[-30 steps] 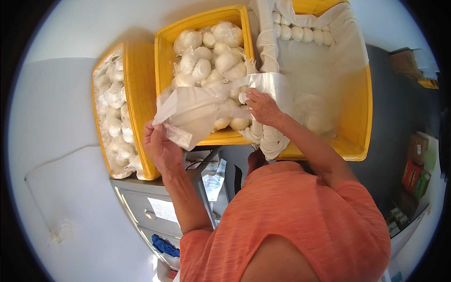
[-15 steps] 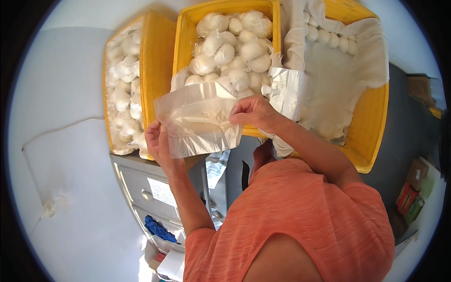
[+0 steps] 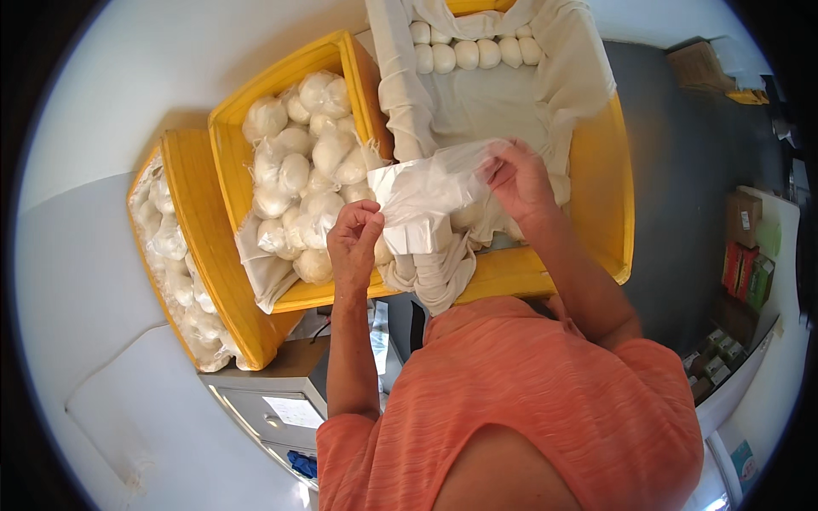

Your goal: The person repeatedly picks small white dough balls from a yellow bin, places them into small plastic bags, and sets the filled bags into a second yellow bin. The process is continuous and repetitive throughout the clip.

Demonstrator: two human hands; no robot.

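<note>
The bag [image 3: 443,180] is pinched at opposite ends by the left hand [image 3: 355,243] and the right hand [image 3: 521,183], fingertips closed. It is suspended above the cloth-draped near-left corner of the right crate [image 3: 603,196].

One left hand [image 3: 354,238], one right hand [image 3: 521,186], that makes two, and one clear bag [image 3: 452,175]! Three yellow bins [image 3: 601,204], six white balls [image 3: 466,54] in one front row, bagged balls [image 3: 294,172] overlapping beyond counting, one grey cabinet [image 3: 241,399].
</note>
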